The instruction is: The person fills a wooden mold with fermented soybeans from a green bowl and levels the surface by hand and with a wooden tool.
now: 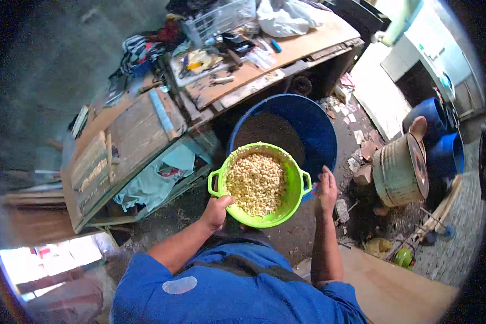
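A bright green plastic basin (290,209) with two loop handles is held in front of my body. Pale, nut-like kernels (256,182) heap up inside it. My left hand (217,211) grips the basin's near left rim, thumb over the edge, just below the left handle. My right hand (326,190) is open with its fingers stretched out, a little to the right of the right handle and apart from it. Beyond and partly beneath the basin stands a big blue tub (321,141) with dark brown material (270,129) in its bottom.
A cluttered wooden workbench (313,40) runs behind the tub, bearing a white crate (221,20) and a plastic bag (286,19). To the left is a slanted wooden cabinet (140,127). A rusty metal drum (397,173) and blue barrels (446,154) stand at right, near broken tiles (357,136).
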`<state>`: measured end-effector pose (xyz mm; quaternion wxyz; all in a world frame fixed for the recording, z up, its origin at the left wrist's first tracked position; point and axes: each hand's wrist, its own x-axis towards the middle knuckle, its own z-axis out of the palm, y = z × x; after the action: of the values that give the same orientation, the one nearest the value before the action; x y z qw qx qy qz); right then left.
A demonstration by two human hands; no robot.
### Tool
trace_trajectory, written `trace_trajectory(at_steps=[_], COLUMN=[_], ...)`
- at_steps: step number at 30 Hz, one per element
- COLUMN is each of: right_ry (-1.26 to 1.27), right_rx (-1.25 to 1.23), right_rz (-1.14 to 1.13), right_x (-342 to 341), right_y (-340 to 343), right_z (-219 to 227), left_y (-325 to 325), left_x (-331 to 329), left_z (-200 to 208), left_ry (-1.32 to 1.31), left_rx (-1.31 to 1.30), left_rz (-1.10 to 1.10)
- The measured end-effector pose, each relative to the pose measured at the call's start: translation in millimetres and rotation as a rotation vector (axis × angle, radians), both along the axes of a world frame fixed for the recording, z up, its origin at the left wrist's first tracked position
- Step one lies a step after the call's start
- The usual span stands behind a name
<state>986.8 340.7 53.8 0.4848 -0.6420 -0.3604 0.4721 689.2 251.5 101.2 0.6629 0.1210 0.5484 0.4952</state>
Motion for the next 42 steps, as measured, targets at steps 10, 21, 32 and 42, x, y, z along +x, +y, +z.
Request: trace_trajectory(at_steps=[10, 21, 32, 42], right_ry=[-0.111, -0.644, -0.35, 0.287], right_rx=[-0.831, -0.901, -0.246, 0.19], right_rz=[0.944, 1.41, 1.441, 1.675], right_x=[46.9, -68.4, -377.0, -546.2], right_y=[-234.5, -266.8, -243.7, -237.8], right_z=[-208.0, -179.5, -71.8, 37.3], left_y=[-101.6, -294.0, -430.2, -422.7], left_x=[-114.0, -264.3, -329.5, -373.2], left_z=[9.5, 18.2, 2.5, 4.4], left_ry=[-0.06, 0.007, 0.189, -0.122], left_rx=[0.141, 0.258, 0.306, 0.293], left_rz=[0.109, 0.466, 0.793, 1.009])
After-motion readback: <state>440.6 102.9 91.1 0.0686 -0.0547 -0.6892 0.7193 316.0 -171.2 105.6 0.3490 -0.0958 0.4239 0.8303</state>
